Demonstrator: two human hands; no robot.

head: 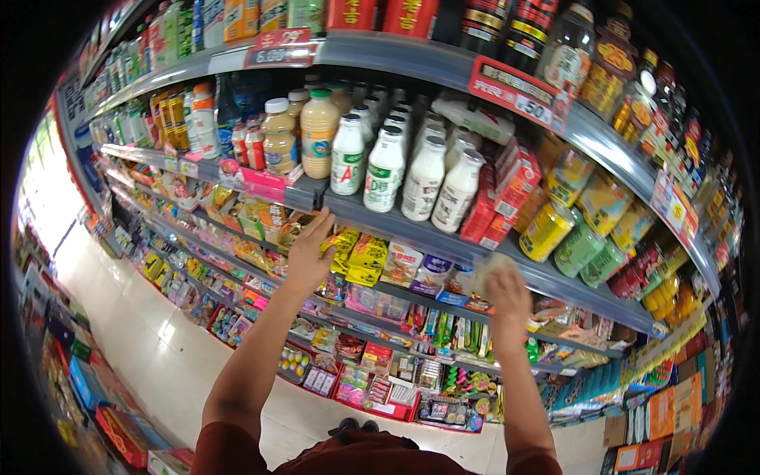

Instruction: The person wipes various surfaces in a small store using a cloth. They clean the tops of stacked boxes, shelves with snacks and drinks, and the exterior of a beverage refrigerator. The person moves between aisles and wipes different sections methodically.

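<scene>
My left hand [310,254] is raised to the shelf's front strip [380,221], its fingertips at the edge and nothing in its grasp. Against the same strip, farther right, my right hand [512,297] has a pale, wadded cloth [496,268] under its fingers; both are blurred. On the shelf between and above my hands stand several white milk-drink bottles [385,172] with dark caps. Red boxes [509,184] stand beside them, above my right hand. Yellow snack packets [365,258] hang or stand just below the edge, near my left thumb.
Drink cans [549,231] are stacked to the right. Beige drink bottles [317,133] stand on the left. Overhead runs another shelf edge [404,56] with price signs. Lower shelves hold small goods [374,380]. Stacked boxes [122,436] flank the tiled floor [172,356].
</scene>
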